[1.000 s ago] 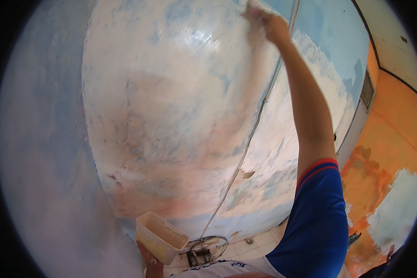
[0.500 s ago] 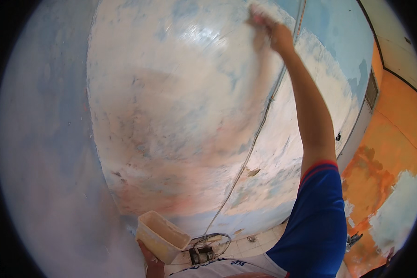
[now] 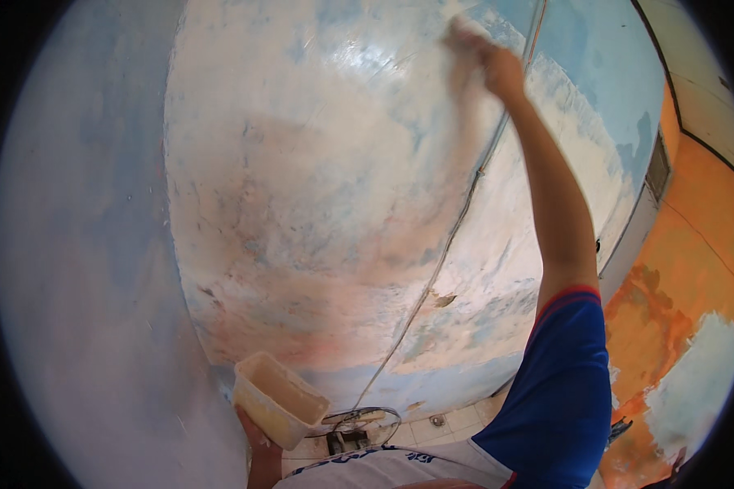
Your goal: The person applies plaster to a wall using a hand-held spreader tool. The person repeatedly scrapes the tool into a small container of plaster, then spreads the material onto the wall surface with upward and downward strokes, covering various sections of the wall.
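Note:
My right hand [image 3: 500,69] is raised high against the white-smeared blue wall [image 3: 318,204], its fingers closed around a flat, pale-edged thing, blurred and too hard to name. It lies just left of a cable [image 3: 481,171] running down the wall. At the lower left, my left hand [image 3: 257,432] grips a cream plastic tub [image 3: 294,416] from beneath and the side. The tub is tilted, with pale residue inside and on its rim.
A smooth bluish wall [image 3: 81,244] is at left. Below are white floor tiles [image 3: 436,428] with a dark device and coiled cord [image 3: 347,440]. To the right stand a grey door frame [image 3: 632,228] and an orange wall [image 3: 685,244] with a pale patch.
My right hand has shifted slightly right and down along the wall. The left hand and tub sit a little left and higher in view than half a second ago.

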The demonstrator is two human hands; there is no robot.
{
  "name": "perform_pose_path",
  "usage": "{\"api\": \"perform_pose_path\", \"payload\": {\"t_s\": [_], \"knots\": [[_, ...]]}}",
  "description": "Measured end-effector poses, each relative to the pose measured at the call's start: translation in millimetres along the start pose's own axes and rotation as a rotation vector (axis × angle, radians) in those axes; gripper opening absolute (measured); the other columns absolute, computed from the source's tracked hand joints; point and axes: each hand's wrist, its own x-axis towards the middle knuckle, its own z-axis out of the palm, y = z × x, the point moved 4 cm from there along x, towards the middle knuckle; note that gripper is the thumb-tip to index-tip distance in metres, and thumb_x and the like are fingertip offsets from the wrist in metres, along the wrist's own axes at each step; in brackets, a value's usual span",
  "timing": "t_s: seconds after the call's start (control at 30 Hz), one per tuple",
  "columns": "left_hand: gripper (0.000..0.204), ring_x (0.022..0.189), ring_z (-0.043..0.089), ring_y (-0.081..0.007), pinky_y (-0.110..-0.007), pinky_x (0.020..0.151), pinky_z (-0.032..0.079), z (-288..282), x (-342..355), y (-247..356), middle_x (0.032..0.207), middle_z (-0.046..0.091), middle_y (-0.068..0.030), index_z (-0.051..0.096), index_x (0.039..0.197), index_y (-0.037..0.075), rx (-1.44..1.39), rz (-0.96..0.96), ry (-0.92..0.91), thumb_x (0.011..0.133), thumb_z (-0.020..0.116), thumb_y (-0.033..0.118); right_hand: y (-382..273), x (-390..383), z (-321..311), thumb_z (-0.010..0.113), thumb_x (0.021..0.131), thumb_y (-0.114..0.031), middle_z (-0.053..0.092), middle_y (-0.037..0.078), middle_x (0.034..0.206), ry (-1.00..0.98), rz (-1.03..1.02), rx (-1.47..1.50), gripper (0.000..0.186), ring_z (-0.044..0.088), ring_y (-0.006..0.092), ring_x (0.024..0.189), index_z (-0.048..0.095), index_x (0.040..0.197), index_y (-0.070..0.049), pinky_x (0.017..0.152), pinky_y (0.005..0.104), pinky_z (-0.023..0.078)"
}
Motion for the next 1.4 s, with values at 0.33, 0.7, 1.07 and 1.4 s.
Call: {"api": "perform_pose_path", "payload": {"t_s": [0.33, 0.7, 1.07, 1.4], "knots": [[0.069, 0.129, 0.045, -0.0294, -0.044, 0.108, 0.038, -3, -11, -9, 0.143, 0.043, -0.0093, 0.033, 0.146, 0.014, 0.034, 0.000, -0.017, 0.097, 0.035, 0.062, 13, 39, -54, 0.057, 0.082, -0.007, 0.067, 0.020, 0.102, 0.393, 0.009, 0.386, 0.046, 0.065, 0.0344, 0.092, 0.060, 0.127, -0.017, 0.078, 0.0435, 0.051], [0.073, 0.127, 0.046, -0.0296, -0.046, 0.104, 0.043, -9, -21, 3, 0.143, 0.043, -0.0089, 0.032, 0.146, 0.015, 0.119, 0.050, 0.026, 0.094, 0.035, 0.066, -45, -43, -50, 0.055, 0.087, -0.006, 0.067, 0.020, 0.102, 0.107, -0.130, 0.506, 0.043, 0.063, 0.0411, 0.086, 0.059, 0.128, -0.018, 0.076, 0.0448, 0.051], [0.069, 0.130, 0.042, -0.0311, -0.046, 0.110, 0.035, 13, -16, -7, 0.144, 0.042, -0.0108, 0.031, 0.147, 0.014, 0.151, 0.045, 0.001, 0.097, 0.032, 0.062, -51, -88, 17, 0.057, 0.082, 0.001, 0.061, 0.011, 0.126, 0.048, -0.245, 0.277, 0.062, 0.060, 0.0328, 0.111, 0.050, 0.137, -0.025, 0.095, 0.0421, 0.049], [0.072, 0.130, 0.043, -0.0295, -0.045, 0.108, 0.038, 7, -6, -44, 0.145, 0.042, -0.0092, 0.032, 0.147, 0.015, 0.111, -0.011, -0.003, 0.096, 0.032, 0.065, 42, -3, -24, 0.053, 0.084, -0.001, 0.062, 0.017, 0.076, 0.240, -0.070, 0.173, 0.047, 0.063, 0.0381, 0.072, 0.059, 0.127, -0.017, 0.066, 0.0461, 0.049]]}}
